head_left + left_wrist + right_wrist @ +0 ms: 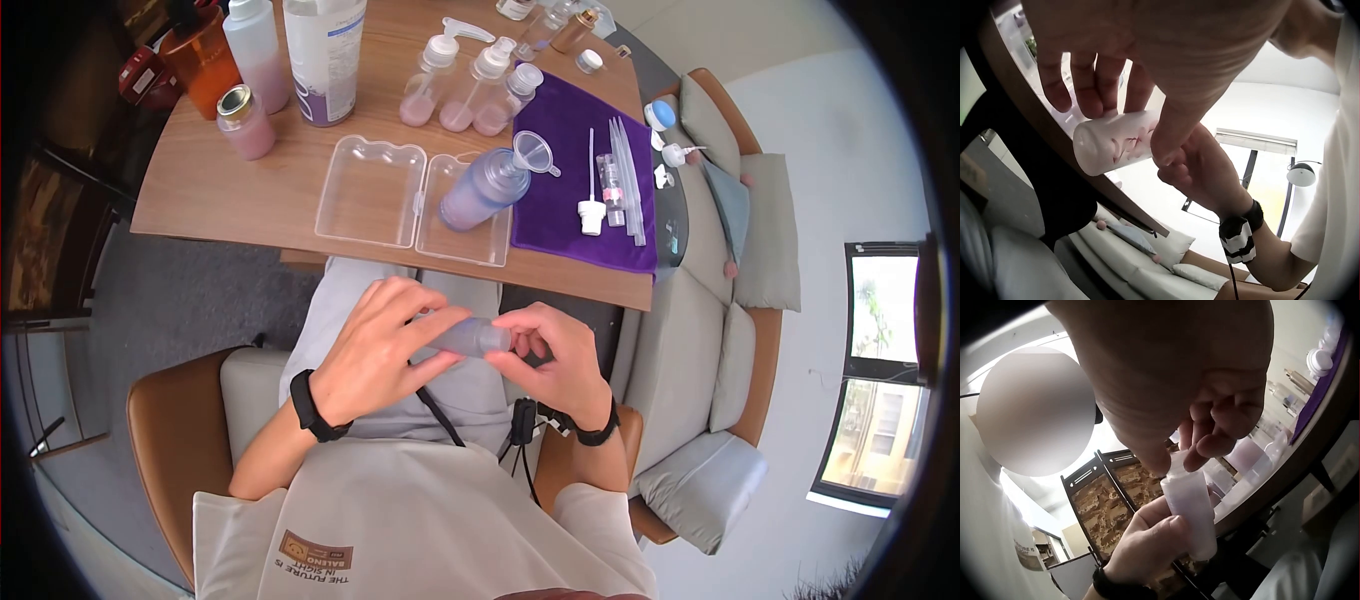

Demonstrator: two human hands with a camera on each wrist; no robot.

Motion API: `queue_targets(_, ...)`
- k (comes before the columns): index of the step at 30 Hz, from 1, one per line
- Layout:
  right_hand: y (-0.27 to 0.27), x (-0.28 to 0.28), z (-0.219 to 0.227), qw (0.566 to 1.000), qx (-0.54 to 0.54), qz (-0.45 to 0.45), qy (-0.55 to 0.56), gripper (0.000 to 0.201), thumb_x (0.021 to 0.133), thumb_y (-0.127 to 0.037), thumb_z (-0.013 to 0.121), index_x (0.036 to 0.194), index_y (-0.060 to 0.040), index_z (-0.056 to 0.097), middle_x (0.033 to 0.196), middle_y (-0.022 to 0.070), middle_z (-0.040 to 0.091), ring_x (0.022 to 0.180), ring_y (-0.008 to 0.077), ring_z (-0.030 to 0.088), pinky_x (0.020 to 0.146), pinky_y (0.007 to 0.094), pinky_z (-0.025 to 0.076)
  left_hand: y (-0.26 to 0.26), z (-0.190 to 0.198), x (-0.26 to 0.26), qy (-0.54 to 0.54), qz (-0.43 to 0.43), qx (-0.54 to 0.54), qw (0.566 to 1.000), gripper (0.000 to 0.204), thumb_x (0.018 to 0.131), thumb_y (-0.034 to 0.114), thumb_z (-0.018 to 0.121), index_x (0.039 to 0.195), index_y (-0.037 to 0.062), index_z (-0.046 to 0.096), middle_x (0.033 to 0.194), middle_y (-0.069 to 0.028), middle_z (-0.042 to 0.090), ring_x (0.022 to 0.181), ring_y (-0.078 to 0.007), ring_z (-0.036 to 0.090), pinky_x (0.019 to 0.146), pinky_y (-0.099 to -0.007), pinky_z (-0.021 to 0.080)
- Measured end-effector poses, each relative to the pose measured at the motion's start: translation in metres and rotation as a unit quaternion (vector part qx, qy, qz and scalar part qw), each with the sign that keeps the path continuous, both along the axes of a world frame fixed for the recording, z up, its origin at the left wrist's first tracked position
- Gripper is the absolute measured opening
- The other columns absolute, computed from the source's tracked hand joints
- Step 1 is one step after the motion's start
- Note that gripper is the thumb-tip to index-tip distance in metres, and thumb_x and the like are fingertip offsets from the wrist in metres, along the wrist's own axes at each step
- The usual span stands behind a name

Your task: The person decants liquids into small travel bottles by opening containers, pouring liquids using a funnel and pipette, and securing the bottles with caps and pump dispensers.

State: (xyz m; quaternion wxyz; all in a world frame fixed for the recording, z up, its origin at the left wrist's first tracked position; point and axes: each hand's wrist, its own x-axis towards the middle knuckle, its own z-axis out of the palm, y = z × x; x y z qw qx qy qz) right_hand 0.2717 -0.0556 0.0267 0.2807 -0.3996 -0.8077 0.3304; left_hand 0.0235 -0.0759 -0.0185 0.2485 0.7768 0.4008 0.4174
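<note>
Over the lap, in front of the table, my left hand (375, 345) grips a small frosted bottle (450, 338) by its body, tilted on its side in the head view. A pink floral print shows on the bottle (1119, 144) in the left wrist view. At the bottle's other end, my right hand (555, 350) pinches the translucent cap (1177, 464) between thumb and fingers. On the table ahead stands a larger bluish bottle (475, 195) with a clear funnel (533, 150) in its mouth, over an open clear plastic case (370, 190).
A purple cloth (560, 225) bears a white spray pump (591, 215), a small vial (611, 190) and clear droppers (630, 180). Pump bottles with pink liquid (420, 105), a white pouch (325, 60) and a gold-lidded jar (247, 130) stand farther back. The wooden table edge (400, 258) lies just beyond my hands.
</note>
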Motion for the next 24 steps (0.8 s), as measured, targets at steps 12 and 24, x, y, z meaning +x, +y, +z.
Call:
queue_targets(12,0.041,0.037,0.046,0.983,0.063,-0.174,0.019,0.03,0.086,-0.007,0.085,0.113,-0.0013,0.074,0.08,-0.0055,0.062,0.067,0.0021,0.052,0.059,0.0198,0.041,0.021,0.016,-0.039,-0.014,0.074,0.087,0.993,0.05,0.075,0.015,0.09,0.121,0.0023,0.074,0.114,-0.0131,0.069,0.103,-0.0336,0.063,0.09,-0.0421,0.051)
queue_targets(24,0.167,-0.002,0.061,0.981,0.136,-0.123,-0.056,0.034,0.087,-0.028,0.079,0.105,0.0,0.074,0.08,0.0096,0.073,0.071,0.0227,0.07,0.067,0.0336,0.055,0.061,-0.02,-0.069,-0.028,0.211,0.084,0.974,0.033,0.091,0.005,0.077,0.123,0.0029,0.073,0.121,-0.0119,0.065,0.11,-0.0279,0.059,0.092,-0.0368,0.049)
